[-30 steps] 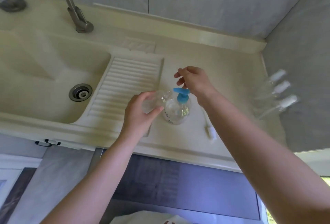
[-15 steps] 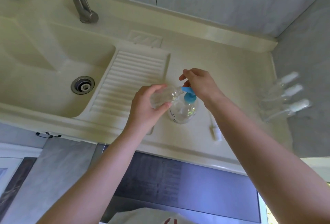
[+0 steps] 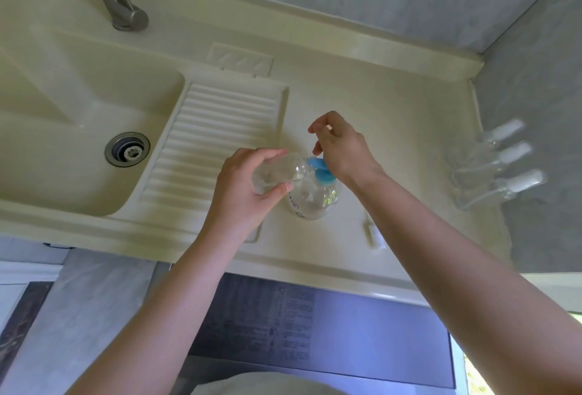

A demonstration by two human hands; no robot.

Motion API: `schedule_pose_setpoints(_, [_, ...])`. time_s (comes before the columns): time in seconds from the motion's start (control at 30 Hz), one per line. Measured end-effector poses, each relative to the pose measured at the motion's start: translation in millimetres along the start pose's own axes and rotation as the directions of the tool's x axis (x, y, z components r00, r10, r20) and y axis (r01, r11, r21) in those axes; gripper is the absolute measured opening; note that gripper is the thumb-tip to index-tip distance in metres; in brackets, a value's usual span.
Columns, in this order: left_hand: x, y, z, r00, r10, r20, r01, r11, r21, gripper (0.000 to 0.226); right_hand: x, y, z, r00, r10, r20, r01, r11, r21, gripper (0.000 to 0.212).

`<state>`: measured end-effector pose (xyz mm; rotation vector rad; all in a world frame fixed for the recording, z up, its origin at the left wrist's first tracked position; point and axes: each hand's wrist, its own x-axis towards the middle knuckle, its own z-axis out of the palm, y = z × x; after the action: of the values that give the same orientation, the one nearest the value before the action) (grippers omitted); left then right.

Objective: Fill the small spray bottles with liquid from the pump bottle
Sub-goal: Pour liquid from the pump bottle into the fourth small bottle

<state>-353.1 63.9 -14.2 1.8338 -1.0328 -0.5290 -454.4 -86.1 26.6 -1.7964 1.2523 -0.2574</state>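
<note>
Head view, centre of frame: the left hand [image 3: 244, 188] grips a small clear bottle [image 3: 278, 171], tilted on its side with its open neck brought against the blue spout of the pump bottle [image 3: 315, 196]. The pump bottle stands upright on the counter [image 3: 393, 130], just right of the ribbed drainboard [image 3: 217, 139]. The right hand [image 3: 341, 149] sits over the blue pump head [image 3: 321, 171], fingers loosely curled; the heel of the hand appears to bear on the head, though the contact itself is hidden beneath the hand. It clasps nothing that can be seen.

Status of the held bottle: its spray top is off. Whether any liquid is in it cannot be told; both wall and contents are clear. The pump bottle appears partly full, judging by glints in its lower body.

A white spray top [image 3: 374, 234] with its dip tube lies on the counter at lower right of the pump bottle, well apart from it. In my judgement it belongs to the bottle in hand.

At the right edge of the frame, three capped bottles [image 3: 500, 161] lie side by side against the wall, white tops on. Their fill state cannot be read; they are blurred.

Assessment: filling of one bottle is in progress at the pumping step. Outstanding for this bottle: pumping to level, then refitting the spray top. Whether the three capped bottles are finished or waiting cannot be settled from this view.
</note>
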Motion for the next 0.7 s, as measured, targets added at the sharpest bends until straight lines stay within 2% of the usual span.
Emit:
schedule_pose_setpoints(0.23, [3.0,7.0,-6.4,0.998,0.058,-0.006,-0.058,0.996,0.063,0.049,0.7,-7.2,-6.8,0.999,-0.027,-0.048,0.027,1.000,0.013,0.025])
schedule_pose_setpoints(0.47, [6.8,5.8,-5.6,0.996,0.090,-0.006,-0.088,0.988,0.127,0.050,-1.6,2.9,1.8,0.999,-0.005,-0.035,0.000,0.987,-0.159,0.028])
schedule_pose_setpoints(0.7, [10.6,10.6,-9.7,0.994,0.105,-0.007,-0.103,0.987,0.125,0.050,3.6,-11.5,-7.7,0.997,-0.044,-0.070,0.038,0.995,-0.091,0.027])
